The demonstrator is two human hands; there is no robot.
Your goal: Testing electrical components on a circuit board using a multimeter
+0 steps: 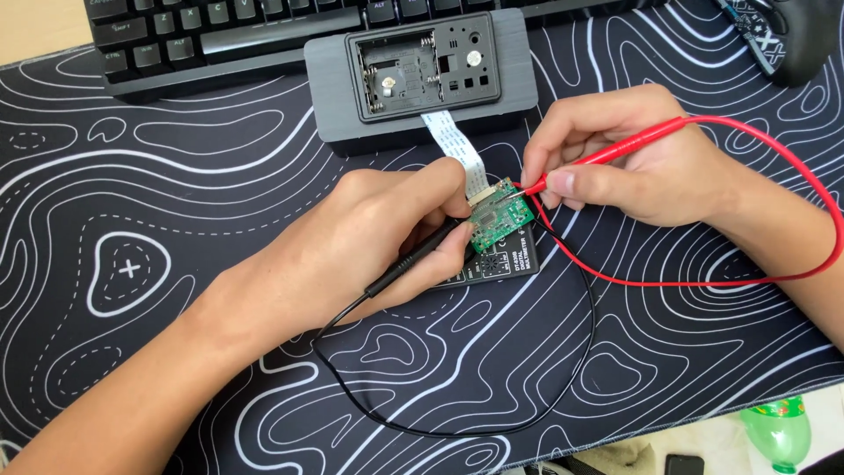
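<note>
A small green circuit board (498, 220) lies over a black multimeter (503, 266) at the middle of the mat. My left hand (369, 242) grips a black test probe (420, 259), its tip touching the board's left edge. My right hand (629, 167) pinches a red test probe (615, 151) like a pen, tip on the board's top right corner. A white flat ribbon cable (455, 145) runs from the board up to a dark grey box (422, 75) with an open back compartment.
A black keyboard (220, 35) lies along the far edge. A mouse (796, 40) sits at the top right. The black lead (492, 413) and red lead (703, 281) loop over the patterned black desk mat (132, 193). A green bottle (778, 431) lies beyond the mat's near right corner.
</note>
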